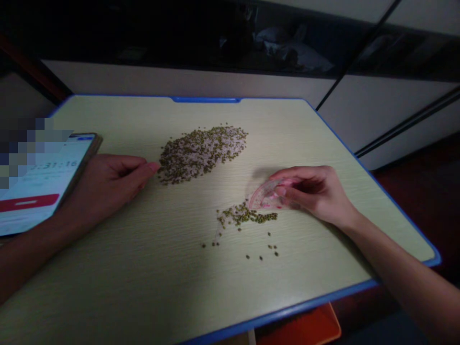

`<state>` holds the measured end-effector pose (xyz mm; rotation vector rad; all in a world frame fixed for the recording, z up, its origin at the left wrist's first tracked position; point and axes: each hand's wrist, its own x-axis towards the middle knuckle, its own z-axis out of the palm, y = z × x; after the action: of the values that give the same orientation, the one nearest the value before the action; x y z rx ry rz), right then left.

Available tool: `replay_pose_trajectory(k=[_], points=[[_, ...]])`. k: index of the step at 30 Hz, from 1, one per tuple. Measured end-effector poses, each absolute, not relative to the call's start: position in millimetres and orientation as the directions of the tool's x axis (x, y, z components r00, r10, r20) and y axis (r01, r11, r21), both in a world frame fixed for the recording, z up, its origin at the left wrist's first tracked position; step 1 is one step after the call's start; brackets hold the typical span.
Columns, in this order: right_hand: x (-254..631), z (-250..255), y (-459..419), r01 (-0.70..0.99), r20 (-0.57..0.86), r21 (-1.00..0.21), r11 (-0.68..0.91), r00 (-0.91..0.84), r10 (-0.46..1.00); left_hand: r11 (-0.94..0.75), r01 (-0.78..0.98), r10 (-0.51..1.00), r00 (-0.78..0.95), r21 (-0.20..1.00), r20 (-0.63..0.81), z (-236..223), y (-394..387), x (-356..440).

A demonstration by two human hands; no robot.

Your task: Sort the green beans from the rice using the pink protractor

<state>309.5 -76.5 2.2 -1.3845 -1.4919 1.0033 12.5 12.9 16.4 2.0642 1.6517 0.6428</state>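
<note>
My right hand [316, 191] grips a clear protractor [264, 196] with pink markings between thumb and fingers. The protractor is tilted, its curved edge right by a small heap of green beans [244, 214], which look like mung beans. Up and to the left lies a larger pile [203, 153], where green beans are mixed with pale pinkish grains. Resting at the left end of that pile is my left hand [118, 177], its fingers curled and its thumb pressed against them. Whatever may be inside those fingers is hidden.
Several loose beans [261, 258] are scattered nearer the front of the pale tabletop [143, 268], which has a blue rim. Beside my left forearm a lit phone [39, 177] lies at the left. A cabinet [201, 84] stands behind the table; something orange [305, 326] shows below the front edge.
</note>
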Motion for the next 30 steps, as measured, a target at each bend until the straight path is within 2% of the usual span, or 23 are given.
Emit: replay_pose_trajectory(k=[12,18,30], points=[[305.7,2.8,-76.6,0.36,0.087,-0.929,0.086,-0.015,0.996,-0.241,0.759,0.97,0.21,0.605,0.122,18.5,12.9,15.4],[305.6,4.9,-76.6,0.396,0.087,-0.916,0.061,0.05,0.995,-0.212,0.774,0.976,0.194,0.596,0.095,16.4,13.4,13.4],[302.3,5.1,-78.0,0.405,0.086,-0.913,0.056,0.055,0.995,-0.196,0.769,0.979,0.185,0.608,0.081,16.7,13.1,13.2]])
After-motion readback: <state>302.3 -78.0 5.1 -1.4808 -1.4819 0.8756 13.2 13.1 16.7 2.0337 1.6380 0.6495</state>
